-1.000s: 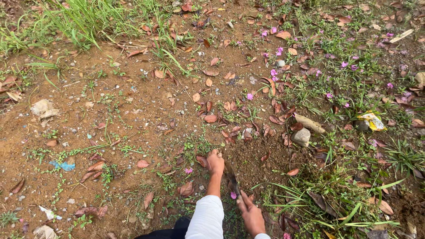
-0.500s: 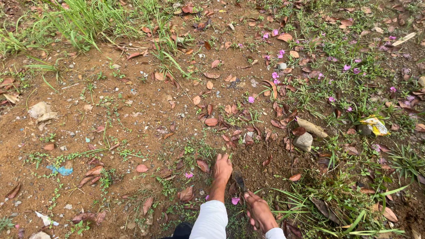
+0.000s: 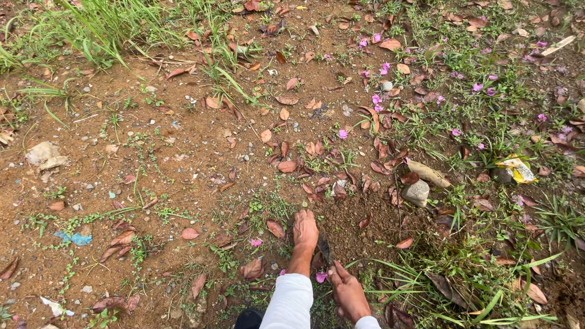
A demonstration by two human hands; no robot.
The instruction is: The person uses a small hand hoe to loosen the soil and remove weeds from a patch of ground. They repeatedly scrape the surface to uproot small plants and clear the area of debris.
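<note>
Bare reddish soil (image 3: 183, 152) covers the near left, strewn with dry leaves (image 3: 286, 166); grass tufts (image 3: 103, 24) stand far left. The left hand (image 3: 304, 230) presses flat on loosened dirt, fingers spread, grasping nothing. The right hand (image 3: 348, 292) curls near a dark blade-like tool (image 3: 323, 251) between the hands; whether it grips it I cannot tell. A slip could nick the left fingers; the grey stone (image 3: 417, 192) to the right might jar the tool.
</note>
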